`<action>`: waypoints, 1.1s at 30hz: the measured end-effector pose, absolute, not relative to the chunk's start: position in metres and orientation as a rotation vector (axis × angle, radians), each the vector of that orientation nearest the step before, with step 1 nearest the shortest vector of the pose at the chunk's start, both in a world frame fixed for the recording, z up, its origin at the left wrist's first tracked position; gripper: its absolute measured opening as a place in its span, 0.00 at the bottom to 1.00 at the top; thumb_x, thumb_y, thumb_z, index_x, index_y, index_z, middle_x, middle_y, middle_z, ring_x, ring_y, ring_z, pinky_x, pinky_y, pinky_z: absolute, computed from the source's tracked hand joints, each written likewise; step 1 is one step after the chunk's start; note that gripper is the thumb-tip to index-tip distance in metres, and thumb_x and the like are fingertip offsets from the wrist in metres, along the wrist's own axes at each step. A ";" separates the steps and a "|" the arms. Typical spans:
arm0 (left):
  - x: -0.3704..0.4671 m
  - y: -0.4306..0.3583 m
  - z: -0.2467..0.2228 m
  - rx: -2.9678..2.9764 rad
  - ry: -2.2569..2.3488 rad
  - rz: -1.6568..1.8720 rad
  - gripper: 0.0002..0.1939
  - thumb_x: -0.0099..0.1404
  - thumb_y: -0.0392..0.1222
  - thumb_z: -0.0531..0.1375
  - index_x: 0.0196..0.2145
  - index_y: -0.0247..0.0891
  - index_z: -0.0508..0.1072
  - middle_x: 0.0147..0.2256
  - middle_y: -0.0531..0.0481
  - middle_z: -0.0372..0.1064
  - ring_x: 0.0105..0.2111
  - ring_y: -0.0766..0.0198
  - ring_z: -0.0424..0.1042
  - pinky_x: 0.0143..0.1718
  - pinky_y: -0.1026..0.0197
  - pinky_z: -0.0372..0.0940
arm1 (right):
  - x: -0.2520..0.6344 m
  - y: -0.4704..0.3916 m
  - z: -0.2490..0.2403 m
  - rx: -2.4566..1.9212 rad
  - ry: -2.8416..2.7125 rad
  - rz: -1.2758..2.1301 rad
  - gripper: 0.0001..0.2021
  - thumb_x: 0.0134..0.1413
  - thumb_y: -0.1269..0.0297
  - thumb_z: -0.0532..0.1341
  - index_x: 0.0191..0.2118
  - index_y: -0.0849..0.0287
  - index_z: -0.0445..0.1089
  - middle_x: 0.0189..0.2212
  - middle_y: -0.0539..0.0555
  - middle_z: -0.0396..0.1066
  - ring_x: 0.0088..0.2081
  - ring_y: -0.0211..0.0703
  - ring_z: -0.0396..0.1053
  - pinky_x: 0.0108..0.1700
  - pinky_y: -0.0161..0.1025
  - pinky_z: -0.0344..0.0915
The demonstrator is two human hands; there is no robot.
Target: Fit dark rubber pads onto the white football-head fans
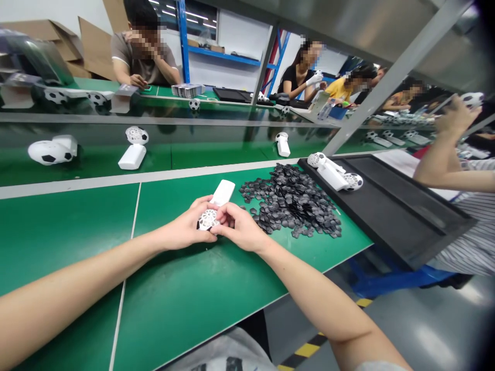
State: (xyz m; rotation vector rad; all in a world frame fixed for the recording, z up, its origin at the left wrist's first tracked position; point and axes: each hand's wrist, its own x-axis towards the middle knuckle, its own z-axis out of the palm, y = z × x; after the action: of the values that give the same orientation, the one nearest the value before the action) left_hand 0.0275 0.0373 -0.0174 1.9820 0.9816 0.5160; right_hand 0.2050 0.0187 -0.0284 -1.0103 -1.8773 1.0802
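Here, my left hand (pixel 188 225) grips white soccer-ball-topped device (pixel 223 192) over green tabletop (pixel 174 299); my right hand (pixel 242 228), curled, touches its openwork ball (pixel 208 219), cannot tell if pinching anything. Black pentagonal pieces (pixel 294 201) heaped near right hand, beside black tray (pixel 402 211).

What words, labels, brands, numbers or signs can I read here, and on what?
No text is readable.
Stacked packs on the far bench: too small and blurred to read.
Yellow-and-black floor stripe: no visible words.
White ball-topped piece in the hands: no visible lettering.
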 end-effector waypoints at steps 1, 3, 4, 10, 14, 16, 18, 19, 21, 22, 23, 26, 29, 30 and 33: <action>0.027 0.037 -0.018 1.980 0.983 0.522 0.27 0.50 0.43 0.62 0.48 0.43 0.60 0.59 0.48 0.38 0.59 0.52 0.44 0.59 0.48 0.43 | 0.204 0.019 -0.029 -1.026 -1.875 1.091 0.10 0.45 0.65 0.62 0.32 0.59 0.60 0.29 0.47 0.61 0.29 0.32 0.61 0.32 0.32 0.63; 0.026 0.037 -0.017 1.982 0.989 0.523 0.27 0.50 0.43 0.62 0.48 0.44 0.60 0.59 0.48 0.40 0.59 0.52 0.44 0.59 0.47 0.44 | 0.206 0.024 -0.029 -1.041 -1.876 1.086 0.09 0.46 0.63 0.61 0.31 0.59 0.60 0.28 0.47 0.62 0.28 0.32 0.61 0.32 0.32 0.62; 0.026 0.037 -0.017 1.983 0.994 0.518 0.27 0.50 0.43 0.62 0.48 0.44 0.60 0.59 0.48 0.40 0.59 0.51 0.44 0.59 0.47 0.44 | 0.210 0.028 -0.029 -1.049 -1.863 1.061 0.08 0.47 0.62 0.61 0.30 0.59 0.61 0.28 0.47 0.63 0.28 0.33 0.61 0.33 0.32 0.62; 0.027 0.036 -0.016 1.966 1.119 0.503 0.29 0.49 0.49 0.64 0.48 0.46 0.62 0.59 0.47 0.41 0.57 0.48 0.49 0.57 0.44 0.47 | 0.260 0.060 -0.025 -1.478 -1.689 0.488 0.06 0.51 0.64 0.57 0.30 0.60 0.66 0.28 0.50 0.67 0.29 0.34 0.63 0.36 0.34 0.61; 0.030 0.035 -0.019 1.973 1.196 0.539 0.28 0.48 0.52 0.63 0.46 0.45 0.63 0.57 0.46 0.46 0.56 0.48 0.51 0.57 0.45 0.47 | 0.271 0.060 -0.028 -1.739 -1.947 0.380 0.07 0.47 0.61 0.61 0.31 0.58 0.71 0.31 0.51 0.68 0.31 0.36 0.65 0.36 0.35 0.60; 0.031 0.036 -0.019 1.990 1.185 0.537 0.27 0.48 0.49 0.63 0.46 0.44 0.63 0.56 0.46 0.47 0.56 0.49 0.51 0.58 0.46 0.46 | 0.265 0.056 -0.028 -1.757 -2.065 0.377 0.08 0.48 0.60 0.61 0.34 0.57 0.71 0.33 0.52 0.68 0.34 0.37 0.66 0.37 0.34 0.60; 0.031 0.037 -0.017 1.999 1.147 0.515 0.27 0.47 0.47 0.63 0.46 0.44 0.63 0.55 0.46 0.48 0.56 0.50 0.52 0.57 0.47 0.46 | 0.257 0.051 -0.028 -1.761 -2.173 0.316 0.08 0.50 0.62 0.59 0.36 0.56 0.72 0.34 0.52 0.68 0.37 0.38 0.66 0.38 0.33 0.60; 0.031 0.037 -0.016 1.998 1.127 0.502 0.27 0.47 0.46 0.63 0.46 0.43 0.63 0.55 0.46 0.49 0.55 0.50 0.53 0.57 0.48 0.48 | 0.253 0.050 -0.027 -1.764 -2.223 0.247 0.07 0.52 0.63 0.58 0.36 0.56 0.72 0.34 0.53 0.68 0.39 0.39 0.65 0.38 0.34 0.60; 0.030 0.038 -0.011 1.995 1.096 0.492 0.27 0.46 0.43 0.63 0.45 0.41 0.63 0.55 0.46 0.50 0.54 0.51 0.55 0.56 0.51 0.51 | 0.246 0.046 -0.027 -1.763 -2.329 0.062 0.07 0.54 0.66 0.56 0.34 0.57 0.72 0.34 0.54 0.69 0.40 0.42 0.65 0.39 0.35 0.59; 0.029 0.037 -0.009 1.994 1.091 0.495 0.27 0.45 0.41 0.62 0.45 0.41 0.63 0.54 0.46 0.51 0.53 0.52 0.56 0.55 0.52 0.52 | 0.243 0.045 -0.026 -1.765 -2.375 -0.036 0.08 0.55 0.67 0.55 0.33 0.59 0.72 0.33 0.55 0.69 0.40 0.44 0.65 0.38 0.36 0.59; 0.028 0.036 -0.006 1.988 1.095 0.490 0.28 0.45 0.39 0.62 0.46 0.40 0.63 0.54 0.45 0.52 0.51 0.53 0.58 0.53 0.53 0.54 | 0.240 0.044 -0.026 -1.771 -2.413 -0.120 0.09 0.55 0.68 0.54 0.33 0.60 0.71 0.33 0.56 0.69 0.40 0.46 0.65 0.38 0.37 0.59; 0.025 0.034 0.002 1.956 1.149 0.421 0.30 0.45 0.37 0.60 0.49 0.38 0.60 0.48 0.44 0.59 0.44 0.54 0.64 0.44 0.54 0.61 | 0.235 0.042 -0.027 -1.809 -2.455 -0.259 0.10 0.55 0.73 0.51 0.35 0.64 0.70 0.33 0.60 0.69 0.38 0.48 0.65 0.37 0.39 0.59; 0.021 0.031 0.008 1.906 1.226 0.385 0.30 0.46 0.39 0.60 0.49 0.37 0.59 0.44 0.45 0.62 0.40 0.55 0.65 0.40 0.55 0.61 | 0.239 0.043 -0.029 -1.843 -2.423 -0.253 0.13 0.53 0.79 0.49 0.39 0.66 0.68 0.34 0.61 0.69 0.38 0.49 0.65 0.38 0.40 0.60; 0.020 0.031 0.009 1.872 1.234 0.388 0.30 0.47 0.39 0.60 0.49 0.37 0.60 0.43 0.46 0.63 0.40 0.55 0.65 0.40 0.56 0.61 | 0.241 0.044 -0.029 -1.839 -2.402 -0.222 0.14 0.53 0.79 0.48 0.39 0.65 0.68 0.35 0.61 0.69 0.39 0.49 0.65 0.39 0.40 0.60; 0.020 0.029 0.010 1.756 1.209 0.392 0.30 0.48 0.40 0.60 0.49 0.39 0.58 0.41 0.48 0.63 0.38 0.57 0.64 0.37 0.58 0.60 | 0.248 0.044 -0.028 -1.708 -2.272 -0.065 0.13 0.55 0.77 0.49 0.39 0.64 0.69 0.36 0.60 0.69 0.42 0.48 0.65 0.42 0.40 0.60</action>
State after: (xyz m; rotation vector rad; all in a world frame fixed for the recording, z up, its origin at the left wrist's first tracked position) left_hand 0.0196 0.0287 0.0099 1.7562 1.2088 0.3922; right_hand 0.2483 0.0439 -0.0283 -1.7082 -2.2723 -0.0652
